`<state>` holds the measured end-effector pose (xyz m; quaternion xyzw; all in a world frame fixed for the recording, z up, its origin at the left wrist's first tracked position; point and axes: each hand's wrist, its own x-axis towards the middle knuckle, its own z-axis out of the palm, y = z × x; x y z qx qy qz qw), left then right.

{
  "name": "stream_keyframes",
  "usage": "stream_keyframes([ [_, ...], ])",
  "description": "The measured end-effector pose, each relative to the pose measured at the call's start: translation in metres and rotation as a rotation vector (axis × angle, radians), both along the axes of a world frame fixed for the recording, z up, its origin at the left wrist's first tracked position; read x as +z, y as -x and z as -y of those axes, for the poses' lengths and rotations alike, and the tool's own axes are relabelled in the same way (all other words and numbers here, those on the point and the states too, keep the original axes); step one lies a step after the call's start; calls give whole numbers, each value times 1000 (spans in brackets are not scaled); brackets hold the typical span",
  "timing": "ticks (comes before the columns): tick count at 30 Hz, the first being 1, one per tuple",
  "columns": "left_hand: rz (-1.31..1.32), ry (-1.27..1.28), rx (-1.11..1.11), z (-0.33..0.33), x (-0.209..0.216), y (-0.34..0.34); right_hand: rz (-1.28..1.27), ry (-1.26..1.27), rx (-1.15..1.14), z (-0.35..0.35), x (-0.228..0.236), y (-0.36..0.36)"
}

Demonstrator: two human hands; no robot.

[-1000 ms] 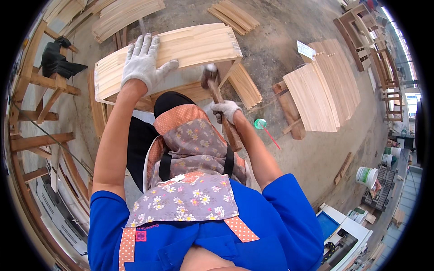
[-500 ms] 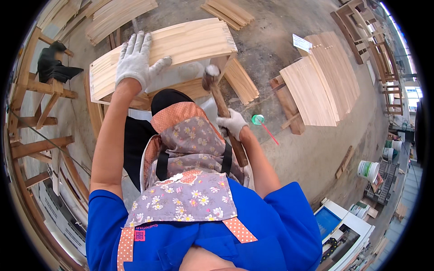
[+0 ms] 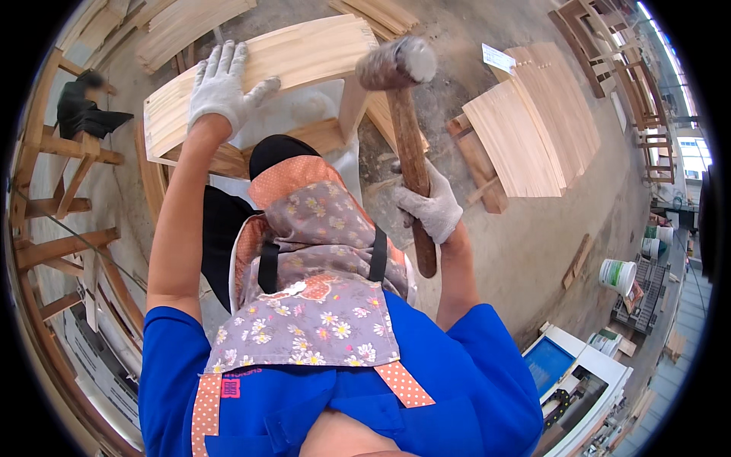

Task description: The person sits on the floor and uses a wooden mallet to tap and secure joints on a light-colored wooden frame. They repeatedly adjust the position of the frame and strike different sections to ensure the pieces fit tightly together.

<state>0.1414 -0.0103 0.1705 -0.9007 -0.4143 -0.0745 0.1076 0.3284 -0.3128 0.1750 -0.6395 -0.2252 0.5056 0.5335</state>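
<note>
My gloved left hand (image 3: 222,90) lies flat with fingers spread on the top board of a pale wooden drawer box (image 3: 304,47), near its left end. In my gloved right hand (image 3: 431,202) is a hammer (image 3: 413,145) with a thick wooden handle, gripped at the lower half. Its heavy, worn head (image 3: 396,62) is raised close to the camera and covers the box's right end. The box stands on edge, so its hollow inside and a lower side board show below the top board.
Stacked pale boards (image 3: 525,126) rest on a wooden block (image 3: 480,164) to the right, with a paper sheet (image 3: 498,59) on them. White buckets (image 3: 617,277) stand farther right. Wooden frames (image 3: 68,251) line the left, where another person (image 3: 87,110) is at work.
My right hand has lifted the hammer up and to the right, away from the box's right end. My left hand keeps its place on the top board.
</note>
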Motion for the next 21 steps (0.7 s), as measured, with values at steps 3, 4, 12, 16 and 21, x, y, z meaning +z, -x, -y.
stream_keyframes([
  [3,4,-1,8,-2,-1,-2,2,163,88,6,-29,-2],
  [4,7,-1,10,-4,-2,-3,6,230,119,5,-39,-1],
  [12,11,-24,9,-4,-4,-6,-72,243,228,-13,-113,8],
  [16,8,-18,-1,0,-4,-6,-233,342,151,-34,-128,5],
  [21,32,0,-11,-3,0,-4,-126,253,126,-29,-9,1],
])
